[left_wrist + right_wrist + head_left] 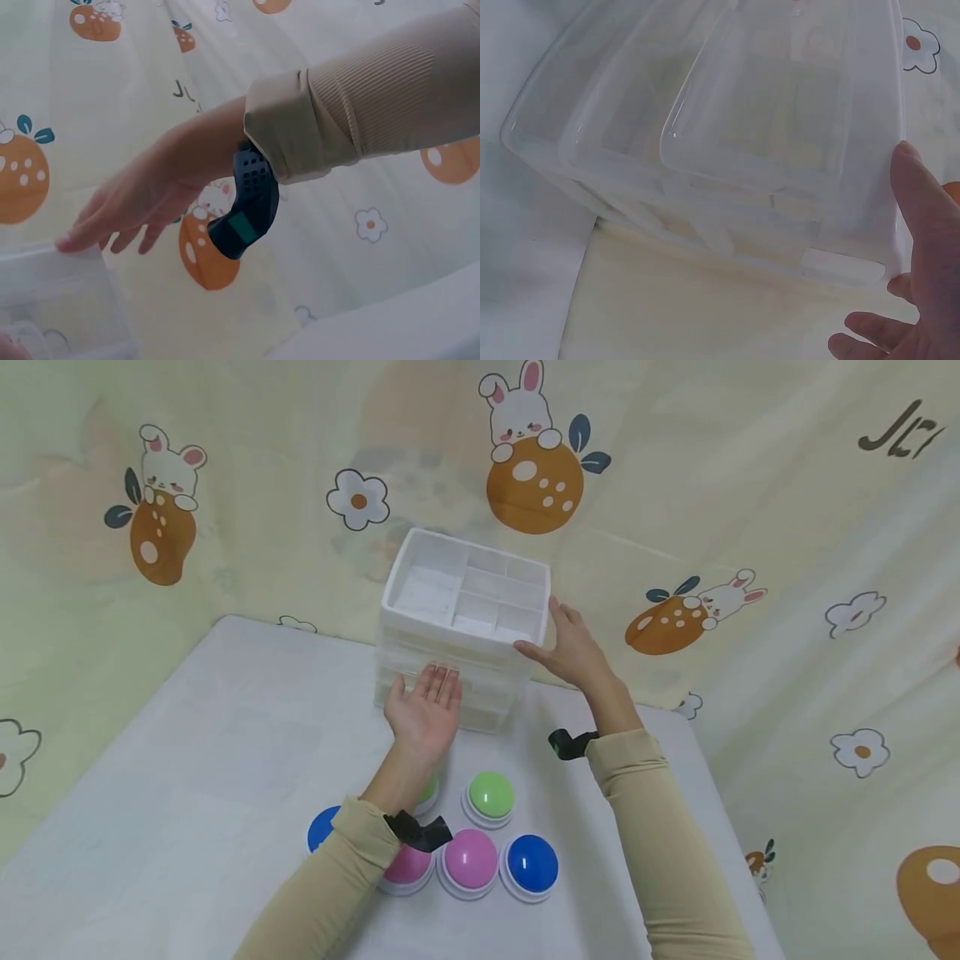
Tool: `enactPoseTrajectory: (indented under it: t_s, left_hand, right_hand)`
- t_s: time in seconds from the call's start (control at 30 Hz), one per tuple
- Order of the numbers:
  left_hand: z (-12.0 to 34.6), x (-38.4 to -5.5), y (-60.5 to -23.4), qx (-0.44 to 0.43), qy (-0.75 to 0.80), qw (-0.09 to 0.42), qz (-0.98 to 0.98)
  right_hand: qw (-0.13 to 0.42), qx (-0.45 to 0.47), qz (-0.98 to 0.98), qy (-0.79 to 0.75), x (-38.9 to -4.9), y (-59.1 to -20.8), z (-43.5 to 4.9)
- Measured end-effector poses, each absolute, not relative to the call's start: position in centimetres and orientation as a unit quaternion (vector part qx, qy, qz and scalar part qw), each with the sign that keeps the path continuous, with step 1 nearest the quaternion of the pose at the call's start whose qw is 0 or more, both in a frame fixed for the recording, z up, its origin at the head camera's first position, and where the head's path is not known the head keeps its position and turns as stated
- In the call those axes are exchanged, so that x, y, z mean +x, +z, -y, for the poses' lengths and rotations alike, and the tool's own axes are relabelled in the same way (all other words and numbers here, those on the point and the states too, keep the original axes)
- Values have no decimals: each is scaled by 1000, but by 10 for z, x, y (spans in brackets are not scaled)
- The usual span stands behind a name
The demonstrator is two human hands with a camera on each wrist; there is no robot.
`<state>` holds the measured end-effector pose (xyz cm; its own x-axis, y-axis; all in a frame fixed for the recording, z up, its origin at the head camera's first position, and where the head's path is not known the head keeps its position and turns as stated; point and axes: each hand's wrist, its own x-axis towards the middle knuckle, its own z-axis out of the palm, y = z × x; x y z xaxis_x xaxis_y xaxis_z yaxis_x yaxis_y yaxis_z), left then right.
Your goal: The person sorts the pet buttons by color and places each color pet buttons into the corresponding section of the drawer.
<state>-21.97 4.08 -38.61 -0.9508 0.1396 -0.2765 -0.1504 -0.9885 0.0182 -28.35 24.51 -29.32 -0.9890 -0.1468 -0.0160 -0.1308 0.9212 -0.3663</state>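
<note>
A white drawer organizer (465, 631) with clear drawers stands at the back of the table, its top divided into several compartments. My left hand (426, 714) is palm up before the drawer fronts, fingers nearly straight; whether the fingertips touch a drawer cannot be told. Only a bit of it enters the left wrist view. My right hand (576, 653) rests against the organizer's upper right corner, thumb on the front edge and fingers along the side. Close up, the right wrist view shows the thumb (919, 187) at the edge of the organizer (757, 112), with lower fingers off it.
Nearer me on the white table (225, 760) are domed push buttons: a green one (491, 794), a pink one (470, 858) and a blue one (532, 863), plus others partly behind my left arm. A rabbit-print cloth (285, 543) hangs behind the organizer.
</note>
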Motion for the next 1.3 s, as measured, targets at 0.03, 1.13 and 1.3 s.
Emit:
enactPoseTrajectory:
  t_s: [0.03, 1.13, 1.3]
  left_hand:
    - [-41, -218, -386, -138, 988, 74, -19]
    - [-36, -193, -386, -145, 987, 70, -20]
    - [-36, -190, -386, -142, 987, 69, -12]
  right_hand:
    - [22, -71, -980, -187, -284, -294, -245]
    - [26, -67, -978, -195, -281, -295, -243]
    - [25, -70, -978, -194, -283, -296, -244]
